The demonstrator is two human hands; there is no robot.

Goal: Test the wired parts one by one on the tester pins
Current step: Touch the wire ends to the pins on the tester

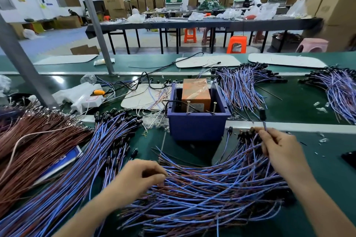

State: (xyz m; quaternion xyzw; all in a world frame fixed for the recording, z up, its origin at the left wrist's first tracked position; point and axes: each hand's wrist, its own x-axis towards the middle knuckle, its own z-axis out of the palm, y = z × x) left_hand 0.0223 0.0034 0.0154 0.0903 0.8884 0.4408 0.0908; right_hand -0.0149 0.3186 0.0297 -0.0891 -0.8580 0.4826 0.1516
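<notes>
Wired part held upright, black head on top, its wire pinched in the right hand. It lies just right of the tester pins standing in the blue bin, so the right hand is nearer. Left hand pinches strands of the wire pile on the bench.

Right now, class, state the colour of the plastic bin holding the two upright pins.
The bin is dark blue, seen best in the head view.

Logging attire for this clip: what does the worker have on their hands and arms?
Nothing: the left hand and right hand are ungloved, and both forearms are bare to the frame edge, with no sleeves, rings, watch or wrist strap in view.
</notes>
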